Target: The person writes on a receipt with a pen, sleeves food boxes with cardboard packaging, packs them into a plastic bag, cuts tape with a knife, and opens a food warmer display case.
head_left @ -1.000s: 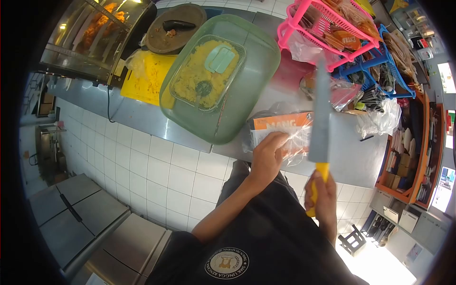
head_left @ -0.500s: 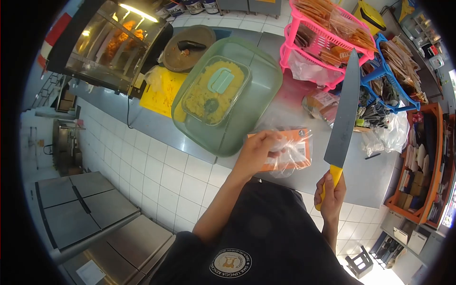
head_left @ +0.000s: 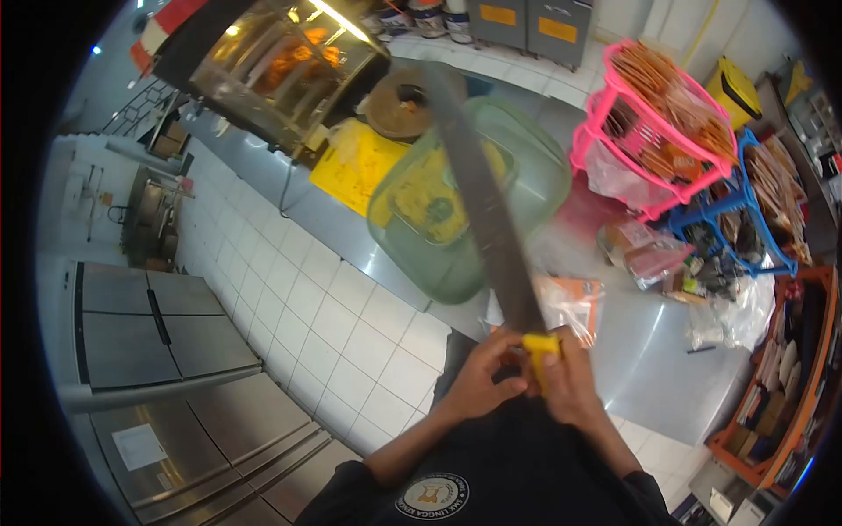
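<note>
A large kitchen knife [head_left: 481,197] with a yellow handle points up and away, its long blade crossing in front of the green tray [head_left: 548,162]. My right hand [head_left: 572,379] is wrapped around the handle. Against the heel of the blade and the top of the handle, my left hand [head_left: 488,375] has its fingers curled and pressed. Just beyond both hands lies a clear plastic bag with an orange-and-white pack [head_left: 586,302], partly hidden by the blade. On the tray sits a lidded clear container of yellow food [head_left: 421,206], also partly covered by the blade.
A yellow cutting board [head_left: 338,175] and a round brown chopping block [head_left: 386,114] lie beside a lit glass food warmer [head_left: 281,74]. To the right stand a pink basket rack [head_left: 653,145] and a blue basket [head_left: 745,206] full of packets. Steel cabinets [head_left: 158,324] are at left.
The knife has swung left from upright at the right, carried by my right hand towards the middle. My left hand has let go of the plastic bag and come to the knife. The view has shifted.
</note>
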Available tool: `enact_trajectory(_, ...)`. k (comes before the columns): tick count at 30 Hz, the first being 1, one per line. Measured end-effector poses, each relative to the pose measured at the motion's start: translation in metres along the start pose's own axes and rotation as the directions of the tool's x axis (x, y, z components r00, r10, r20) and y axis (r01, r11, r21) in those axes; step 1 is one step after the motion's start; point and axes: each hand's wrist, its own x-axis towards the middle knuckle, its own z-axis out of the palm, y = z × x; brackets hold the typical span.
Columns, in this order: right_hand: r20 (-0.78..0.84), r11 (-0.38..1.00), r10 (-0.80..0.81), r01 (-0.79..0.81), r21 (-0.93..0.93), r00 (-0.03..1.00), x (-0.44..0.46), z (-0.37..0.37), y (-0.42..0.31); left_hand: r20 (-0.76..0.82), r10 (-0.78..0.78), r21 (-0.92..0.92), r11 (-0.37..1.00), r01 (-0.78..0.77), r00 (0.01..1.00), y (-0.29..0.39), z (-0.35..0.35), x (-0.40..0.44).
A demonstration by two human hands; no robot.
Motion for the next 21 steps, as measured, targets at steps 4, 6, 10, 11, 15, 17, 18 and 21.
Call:
enact_trajectory(4, 0.195, 0.993, 0.005, 0.019, -0.12, 0.981, 0.035, 0.061, 0.004, -0.209, -0.1, -0.113, 0.991, 0.078, 0.973, -0.015, -0.047, -0.034)
enact_trajectory(6, 0.168, 0.969, -0.037, 0.077, -0.236, 0.985, 0.05, 0.092, 0.003, -0.324, -0.13, 0.015, 0.99, 0.143, 0.937, -0.02, -0.085, -0.05)
enact_trajectory(10, 0.233, 0.878, 0.289, -0.16, -0.45, 0.929, 0.106, 0.149, -0.016, -0.676, -0.163, 0.241, 0.872, 0.425, 0.719, -0.083, -0.212, -0.103)
enact_trajectory(11, 0.254, 0.894, 0.228, -0.099, -0.436, 0.94, 0.124, 0.166, -0.007, -0.71, -0.22, 0.218, 0.834, 0.506, 0.669, -0.11, -0.245, -0.12)
enact_trajectory(15, 0.213, 0.899, 0.011, 0.084, -0.431, 0.977, 0.187, 0.253, 0.054, -0.701, -0.528, -0.252, 0.812, 0.527, 0.478, -0.293, -0.388, -0.291)
enact_trajectory(17, 0.133, 0.868, -0.036, 0.097, -0.487, 0.99, 0.228, 0.296, 0.06, -0.864, -0.428, 0.282, 0.027, 0.959, 0.267, -0.305, -0.412, -0.36)
enact_trajectory(18, 0.084, 0.853, -0.029, 0.069, -0.517, 0.996, 0.248, 0.316, 0.064, -0.74, -0.672, 0.144, -0.131, 0.981, 0.018, -0.289, -0.429, -0.375)
enact_trajectory(21, 0.008, 0.81, 0.069, -0.051, -0.584, 0.998, 0.311, 0.356, 0.073, -0.474, -0.758, 0.233, 0.382, 0.894, 0.448, -0.257, -0.449, -0.413)
